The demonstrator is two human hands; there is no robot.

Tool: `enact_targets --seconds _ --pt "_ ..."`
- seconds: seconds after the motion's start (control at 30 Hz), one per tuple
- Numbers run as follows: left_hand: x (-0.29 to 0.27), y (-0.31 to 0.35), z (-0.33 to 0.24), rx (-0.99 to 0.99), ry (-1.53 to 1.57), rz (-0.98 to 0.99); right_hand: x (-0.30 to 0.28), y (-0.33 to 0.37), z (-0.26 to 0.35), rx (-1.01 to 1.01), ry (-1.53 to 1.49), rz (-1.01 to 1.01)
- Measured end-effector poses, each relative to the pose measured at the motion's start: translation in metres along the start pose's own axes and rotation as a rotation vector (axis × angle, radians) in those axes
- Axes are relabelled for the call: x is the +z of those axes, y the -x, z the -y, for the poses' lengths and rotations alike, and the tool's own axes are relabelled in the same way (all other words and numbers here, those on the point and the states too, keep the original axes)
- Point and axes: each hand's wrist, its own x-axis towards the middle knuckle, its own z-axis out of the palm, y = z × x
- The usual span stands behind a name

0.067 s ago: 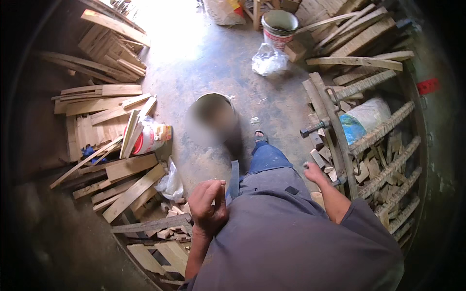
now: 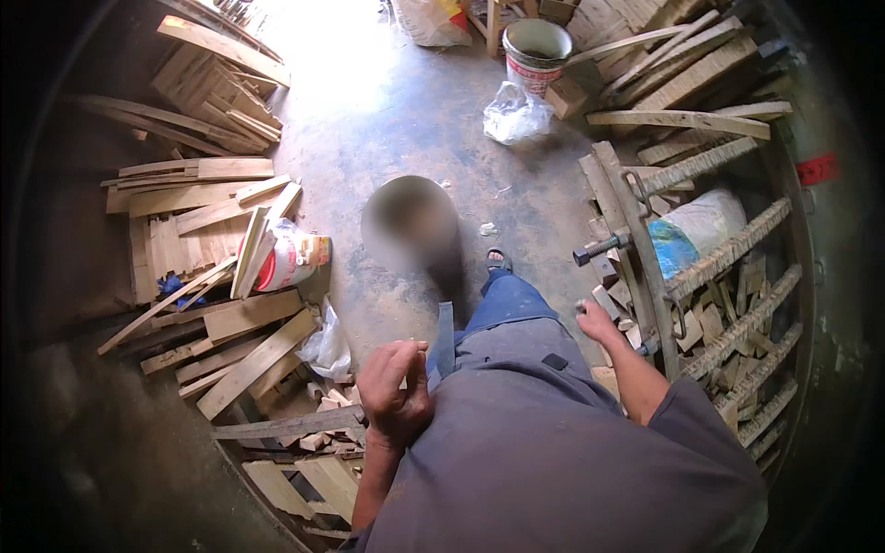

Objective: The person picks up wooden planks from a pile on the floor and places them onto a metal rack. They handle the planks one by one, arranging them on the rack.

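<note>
My left grip (image 2: 396,392): curled closed, right of planks (image 2: 256,367)
My right grip (image 2: 599,324): can't tell if closed; left of rack (image 2: 728,245)

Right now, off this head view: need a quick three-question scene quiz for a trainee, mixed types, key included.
1. True or false: the left hand is nearer the big upper bolt than the right hand is.

2. Multiple choice: where is the crumpled plastic bag near the top of the picture?
A) On the floor beside the bucket
B) Inside the bucket
C) In the left hand

3. Fill in: the ladder-like frame stands on the ____ side of the picture.

Key: 1. False. 2. A. 3. Right.
</note>
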Motion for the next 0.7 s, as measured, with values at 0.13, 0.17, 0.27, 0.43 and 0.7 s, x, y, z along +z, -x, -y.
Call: enact_targets --seconds 0.13,0.17,0.27,0.43,0.7 --pt "0.011 -0.018 0.005 -0.077 0.010 -0.019 -0.067 -0.046 0.080 -0.079 -0.241 -0.050" --pt "0.015 -0.024 0.009 -0.072 0.014 -0.011 -0.081 -0.047 0.086 -0.087 -0.216 -0.078" --pt "0.034 -0.033 0.030 -0.113 0.072 0.005 -0.106 -0.055 0.098 -0.172 -0.181 -0.150" --pt "0.074 0.012 0.129 -0.299 0.083 -0.050 -0.097 -0.044 0.028 -0.108 -0.082 -0.097" --pt "0.069 0.137 0.209 -1.032 0.100 -0.341 -0.103 -0.052 0.066 -0.193 0.130 0.355"
